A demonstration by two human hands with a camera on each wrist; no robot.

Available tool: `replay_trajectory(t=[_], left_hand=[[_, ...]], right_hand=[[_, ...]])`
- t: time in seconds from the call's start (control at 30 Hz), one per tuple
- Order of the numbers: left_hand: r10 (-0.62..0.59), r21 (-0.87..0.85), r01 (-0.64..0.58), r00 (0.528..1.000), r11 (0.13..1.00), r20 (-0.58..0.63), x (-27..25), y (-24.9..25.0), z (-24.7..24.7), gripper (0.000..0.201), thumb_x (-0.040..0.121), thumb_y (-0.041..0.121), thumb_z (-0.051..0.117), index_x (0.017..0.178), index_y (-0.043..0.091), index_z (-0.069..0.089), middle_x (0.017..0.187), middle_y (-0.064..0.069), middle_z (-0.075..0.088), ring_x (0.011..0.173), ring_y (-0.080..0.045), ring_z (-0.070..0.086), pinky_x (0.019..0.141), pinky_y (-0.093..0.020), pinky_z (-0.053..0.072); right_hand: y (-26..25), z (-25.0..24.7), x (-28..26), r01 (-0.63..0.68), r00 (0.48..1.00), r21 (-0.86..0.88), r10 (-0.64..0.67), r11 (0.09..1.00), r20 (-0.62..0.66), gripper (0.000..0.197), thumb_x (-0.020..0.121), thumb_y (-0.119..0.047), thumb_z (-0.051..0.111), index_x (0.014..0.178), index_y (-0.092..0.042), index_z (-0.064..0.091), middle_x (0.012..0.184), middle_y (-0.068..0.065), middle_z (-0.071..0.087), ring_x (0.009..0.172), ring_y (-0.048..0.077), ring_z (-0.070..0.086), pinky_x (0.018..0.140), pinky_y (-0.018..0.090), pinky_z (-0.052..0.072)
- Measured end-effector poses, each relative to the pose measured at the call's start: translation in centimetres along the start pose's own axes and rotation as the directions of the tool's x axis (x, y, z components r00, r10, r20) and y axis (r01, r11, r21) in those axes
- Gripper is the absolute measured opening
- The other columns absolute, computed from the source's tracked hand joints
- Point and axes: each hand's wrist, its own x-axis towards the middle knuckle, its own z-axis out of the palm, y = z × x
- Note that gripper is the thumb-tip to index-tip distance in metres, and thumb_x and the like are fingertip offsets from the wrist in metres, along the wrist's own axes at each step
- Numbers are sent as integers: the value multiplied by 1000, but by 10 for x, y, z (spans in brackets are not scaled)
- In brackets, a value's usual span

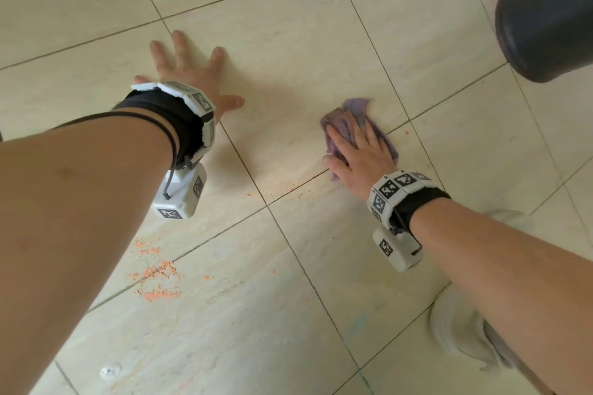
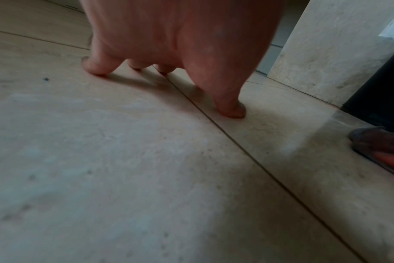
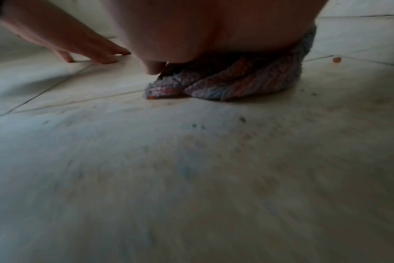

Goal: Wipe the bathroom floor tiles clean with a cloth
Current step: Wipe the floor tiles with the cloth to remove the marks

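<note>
Right hand (image 1: 359,151) flat, fingers straight, pressing purple cloth (image 1: 353,112); left hand (image 1: 189,74) spread on tile. Risk: bunched cloth smears orange crumbs (image 1: 157,279).

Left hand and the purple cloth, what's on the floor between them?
Only bare tile crossed by a grout line separates left hand from cloth, per the head view.

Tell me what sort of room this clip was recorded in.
Probably a bathroom or similar tiled wet room, though no fixture confirms it. The floor tiles are large, pale and glossy with dark grout lines, a marble-like wall edge rises from them, and the right hand presses a purple cloth flat on them.
</note>
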Motion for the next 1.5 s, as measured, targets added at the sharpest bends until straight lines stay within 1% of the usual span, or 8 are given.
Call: replay_trajectory(t=[0.1,0.2,0.53,0.67,0.87,1.03,1.2,1.5], left_hand=[[-9,-2,9,1000,1000,-6,-1,0,2,73,81,67,58,137,37,22,153,-9,4,138,-43,9,93,-73,33],[-12,8,12,1000,1000,-8,0,1,1,75,81,68,57,139,38,20,153,-9,3,138,-43,9,94,-73,33],[-5,49,5,1000,999,-4,-4,3,-1,76,85,68,51,143,32,17,156,-15,1,138,-47,10,101,-70,31],[8,59,-7,1000,998,-16,-11,7,-7,73,88,65,51,144,27,22,154,-18,6,136,-45,15,103,-59,31],[1,37,0,1000,999,-14,-7,4,-1,74,87,66,50,144,31,19,156,-14,2,139,-46,10,101,-64,32],[0,34,1,1000,999,-12,-4,2,0,75,86,67,51,143,32,19,156,-12,2,139,-45,9,100,-65,33],[-42,-3,42,999,999,-11,-4,7,3,76,86,66,51,145,33,17,159,-11,-2,142,-47,2,103,-67,29],[-68,-82,72,996,994,49,-5,73,6,78,91,65,45,152,39,2,160,-11,-21,145,-46,-16,108,-73,10]], right_hand=[[-23,-12,20,-70,997,75,67,995,43,72,85,-66,5,153,-43,1,158,-3,-30,144,31,-27,116,62,-1],[-54,-20,23,-108,994,218,104,970,33,62,95,-62,15,152,-45,-4,158,-3,-29,145,31,-26,116,60,-4],[-54,46,-46,276,961,-19,-276,961,24,66,90,-67,10,151,-46,-4,157,-13,-27,145,18,-27,119,47,-11],[-15,33,-44,168,984,-4,-167,986,68,55,97,-62,11,141,-49,-18,149,-10,-37,143,18,-30,120,50,-7],[-33,-18,16,-53,999,111,53,992,1,63,98,-59,20,152,-42,-8,159,-3,-28,146,29,-23,117,58,-1],[-70,-12,12,104,995,103,-104,989,-6,62,98,-61,18,152,-43,-7,158,-3,-29,145,30,-26,115,57,-7],[-52,-10,12,206,978,31,-204,978,-39,59,99,-57,23,152,-45,0,161,-8,-21,148,23,-20,118,51,-4],[-8,-55,66,83,993,165,-67,983,-101,58,100,-56,25,152,-46,2,161,-10,-18,147,22,-22,118,51,-6]])
